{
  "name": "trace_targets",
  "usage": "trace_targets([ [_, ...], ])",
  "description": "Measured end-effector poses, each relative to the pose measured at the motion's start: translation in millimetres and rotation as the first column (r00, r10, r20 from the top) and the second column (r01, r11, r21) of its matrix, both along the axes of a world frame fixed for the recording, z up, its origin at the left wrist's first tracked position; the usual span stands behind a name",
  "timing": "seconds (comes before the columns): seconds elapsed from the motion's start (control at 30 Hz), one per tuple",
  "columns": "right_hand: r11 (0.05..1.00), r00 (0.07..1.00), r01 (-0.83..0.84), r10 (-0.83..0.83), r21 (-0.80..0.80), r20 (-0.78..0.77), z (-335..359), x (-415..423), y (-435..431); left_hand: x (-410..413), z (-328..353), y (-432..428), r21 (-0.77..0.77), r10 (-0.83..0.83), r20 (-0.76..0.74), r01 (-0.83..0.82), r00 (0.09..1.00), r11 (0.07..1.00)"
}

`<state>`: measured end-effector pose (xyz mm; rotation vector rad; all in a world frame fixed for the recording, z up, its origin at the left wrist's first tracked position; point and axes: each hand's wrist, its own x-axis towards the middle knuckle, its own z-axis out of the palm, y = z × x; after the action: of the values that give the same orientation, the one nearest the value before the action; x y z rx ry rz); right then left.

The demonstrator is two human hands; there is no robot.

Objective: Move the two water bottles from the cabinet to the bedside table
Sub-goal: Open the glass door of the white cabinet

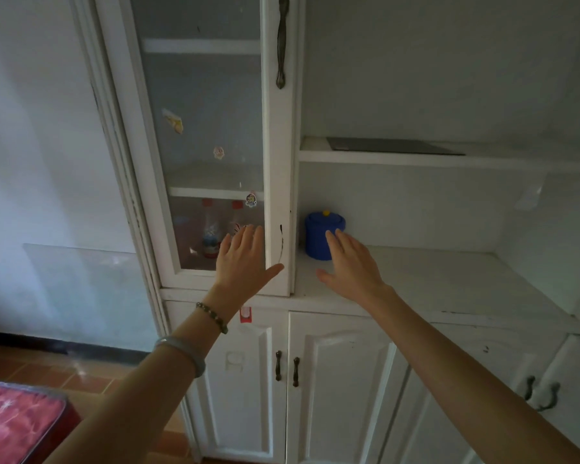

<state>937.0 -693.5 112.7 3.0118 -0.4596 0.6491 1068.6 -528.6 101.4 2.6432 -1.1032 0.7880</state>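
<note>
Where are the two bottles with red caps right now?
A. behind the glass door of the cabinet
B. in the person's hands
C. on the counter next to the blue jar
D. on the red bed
A: the two bottles stand on a shelf behind the shut glass door, and the left hand and right hand are both open and hold nothing.

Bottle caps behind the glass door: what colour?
Red, on both bottle caps, seen through the glass door in the head view.
</note>
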Motion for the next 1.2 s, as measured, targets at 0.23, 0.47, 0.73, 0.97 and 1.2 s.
trace_targets([
  [0.23,0.999,0.992,-0.003,0.009,-0.046,0.128,66.8,16.6,-25.3,10.6,66.7,-29.1,-0.076,0.016,0.131,-0.006,0.991,0.997],
  [0.47,0.995,0.955,-0.032,0.058,-0.095,0.292,140.9,29.7,-35.9,24.7,146.4,-39.6,-0.190,0.039,0.261,0.012,0.965,0.982],
  [0.73,0.984,0.926,-0.042,0.102,-0.171,0.362,197.6,40.3,-40.5,47.6,216.8,-46.4,-0.244,0.088,0.351,0.000,0.932,0.970],
  [0.97,0.981,0.912,-0.039,0.113,-0.191,0.394,223.1,50.7,-54.8,71.8,254.8,-64.5,-0.236,0.099,0.408,0.000,0.908,0.972],
  [1.2,0.975,0.912,-0.001,0.092,-0.223,0.399,242.6,60.6,-73.2,94.0,281.1,-92.8,-0.224,0.081,0.445,0.023,0.892,0.974],
])
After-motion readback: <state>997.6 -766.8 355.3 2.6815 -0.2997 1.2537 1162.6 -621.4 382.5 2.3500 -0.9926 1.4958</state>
